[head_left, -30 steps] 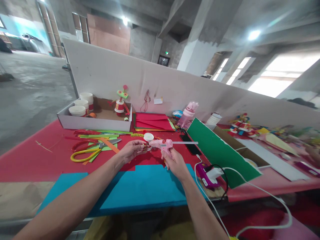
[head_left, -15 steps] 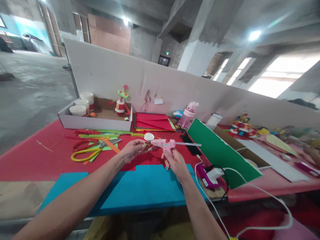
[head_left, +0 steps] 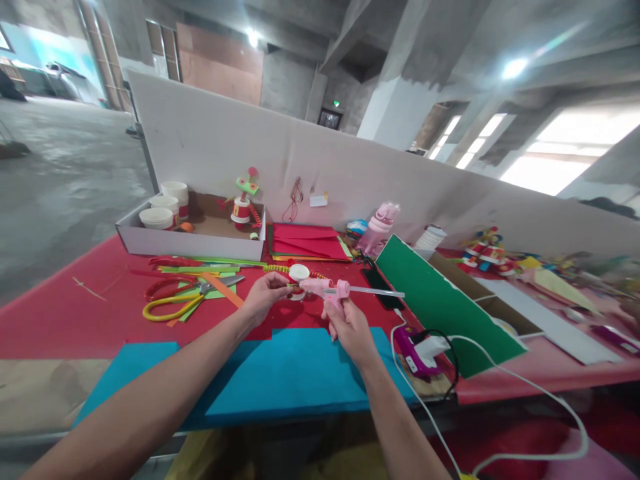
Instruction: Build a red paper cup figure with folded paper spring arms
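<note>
My right hand [head_left: 349,327] grips a pink hot glue gun [head_left: 325,289] by its handle, nozzle pointing left. A long translucent glue stick [head_left: 377,291] juts out of its back end. My left hand [head_left: 267,297] is pinched closed at the nozzle, on something small that I cannot make out. Just behind the nozzle sits a white paper cup [head_left: 299,272], partly hidden by the glue gun. A yellow folded paper spring [head_left: 277,269] reaches left from the cup, and a red one shows at its right.
Yellow-and-red handled scissors [head_left: 173,310] lie among paper strips on the left. Behind them a white box [head_left: 193,248] holds cups and a paper-cup figure [head_left: 241,210]. Red paper sheets [head_left: 305,241] lie behind the cup. At right stand a green board [head_left: 440,300] and a purple power strip [head_left: 415,353].
Both hands hold nearly the same position, with the glue gun's nozzle still at the left fingertips. The view has shifted very slightly.
</note>
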The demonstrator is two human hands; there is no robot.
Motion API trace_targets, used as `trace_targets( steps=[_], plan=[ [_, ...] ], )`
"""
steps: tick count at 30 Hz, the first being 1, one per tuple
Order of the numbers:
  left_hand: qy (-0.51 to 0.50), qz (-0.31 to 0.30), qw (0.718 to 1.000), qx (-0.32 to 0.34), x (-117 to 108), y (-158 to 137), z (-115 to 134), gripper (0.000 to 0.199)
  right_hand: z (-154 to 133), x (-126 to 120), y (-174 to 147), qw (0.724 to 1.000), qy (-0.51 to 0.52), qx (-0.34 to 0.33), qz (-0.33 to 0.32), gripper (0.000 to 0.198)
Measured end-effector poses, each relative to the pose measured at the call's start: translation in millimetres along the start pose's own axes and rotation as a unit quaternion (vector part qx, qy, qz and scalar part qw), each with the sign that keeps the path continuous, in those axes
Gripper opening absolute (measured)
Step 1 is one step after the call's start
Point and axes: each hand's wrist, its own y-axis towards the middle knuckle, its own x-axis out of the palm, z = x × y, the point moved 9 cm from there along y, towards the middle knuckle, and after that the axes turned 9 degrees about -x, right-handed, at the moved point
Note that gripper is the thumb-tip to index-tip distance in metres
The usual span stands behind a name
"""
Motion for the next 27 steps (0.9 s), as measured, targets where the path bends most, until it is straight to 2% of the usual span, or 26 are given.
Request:
trace_targets(
  steps=[5,14,27],
  plan=[
    [0.012,-0.010,1.000,0.022,3.2,-0.9,3.0,0.031,0.4,3.1,-0.1,1.000,-0.008,-0.003,-0.002,0.038],
    [0.021,-0.010,0.999,0.021,5.7,-2.4,4.9,0.031,3.3,4.2,-0.4,1.000,-0.014,0.001,-0.005,0.038],
    [0.034,-0.011,0.999,0.028,4.1,-1.1,3.5,0.029,-2.5,0.1,0.6,0.997,-0.081,-0.019,0.003,0.036]
  ],
)
